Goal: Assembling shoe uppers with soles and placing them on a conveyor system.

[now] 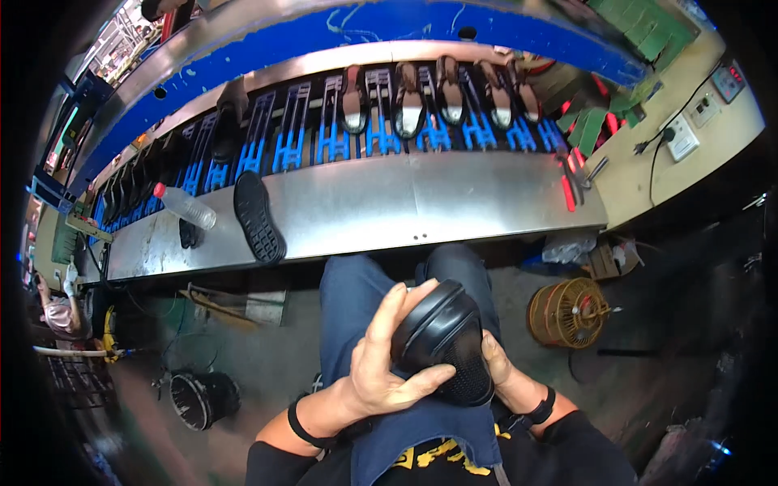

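A black shoe (444,328) is held over my lap, its thick, ridged sole edge toward the bench and its dotted, perforated part toward me. My left hand (385,360) wraps its left side, the thumb pressed on the dotted part and the fingers along the sole edge. On the other side my right hand (501,368) grips the shoe, with some fingers hidden behind it. A loose black shoe sole (258,219) lies tread up on the metal bench (356,202), beyond my left knee.
Along the bench's far side runs a blue rack (292,146) carrying several brown-soled shoes (409,97). A clear bottle (188,206) lies left; red-handled pliers (565,185) lie right. On the floor are a black bucket (203,399) and a round wicker cage (567,314). Another person (63,316) is far left.
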Demonstrator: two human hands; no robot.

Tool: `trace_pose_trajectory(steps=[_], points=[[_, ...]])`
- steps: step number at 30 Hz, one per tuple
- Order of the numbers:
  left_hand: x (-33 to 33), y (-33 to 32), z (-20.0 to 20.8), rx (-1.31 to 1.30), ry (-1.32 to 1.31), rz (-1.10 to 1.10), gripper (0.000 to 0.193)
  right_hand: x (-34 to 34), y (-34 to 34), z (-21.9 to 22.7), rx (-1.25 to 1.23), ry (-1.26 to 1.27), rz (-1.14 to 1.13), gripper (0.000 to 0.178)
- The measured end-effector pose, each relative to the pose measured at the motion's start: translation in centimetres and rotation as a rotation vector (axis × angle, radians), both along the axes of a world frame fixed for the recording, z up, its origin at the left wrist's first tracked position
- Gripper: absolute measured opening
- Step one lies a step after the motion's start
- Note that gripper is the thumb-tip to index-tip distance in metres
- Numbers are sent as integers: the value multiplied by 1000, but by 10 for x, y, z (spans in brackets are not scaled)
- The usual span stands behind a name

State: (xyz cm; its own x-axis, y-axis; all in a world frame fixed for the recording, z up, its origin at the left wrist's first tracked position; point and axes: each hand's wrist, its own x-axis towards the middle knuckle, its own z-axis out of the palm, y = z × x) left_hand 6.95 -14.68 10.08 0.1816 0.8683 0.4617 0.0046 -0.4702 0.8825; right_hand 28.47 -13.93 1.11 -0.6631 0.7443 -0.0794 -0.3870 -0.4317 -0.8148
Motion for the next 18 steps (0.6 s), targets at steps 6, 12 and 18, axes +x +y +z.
trace_pose_trajectory(steps=[6, 12, 18], points=[[0, 27, 14, 111, 314, 44, 95, -16, 8, 33, -298, 71, -246, 76], [-23, 44, 20, 129, 370, -133, 76, -13, 10, 10, -463, 549, 43, 78], [-8, 24, 39, -27, 444, -88, 79, -18, 16, 35, -575, 335, -172, 77]])
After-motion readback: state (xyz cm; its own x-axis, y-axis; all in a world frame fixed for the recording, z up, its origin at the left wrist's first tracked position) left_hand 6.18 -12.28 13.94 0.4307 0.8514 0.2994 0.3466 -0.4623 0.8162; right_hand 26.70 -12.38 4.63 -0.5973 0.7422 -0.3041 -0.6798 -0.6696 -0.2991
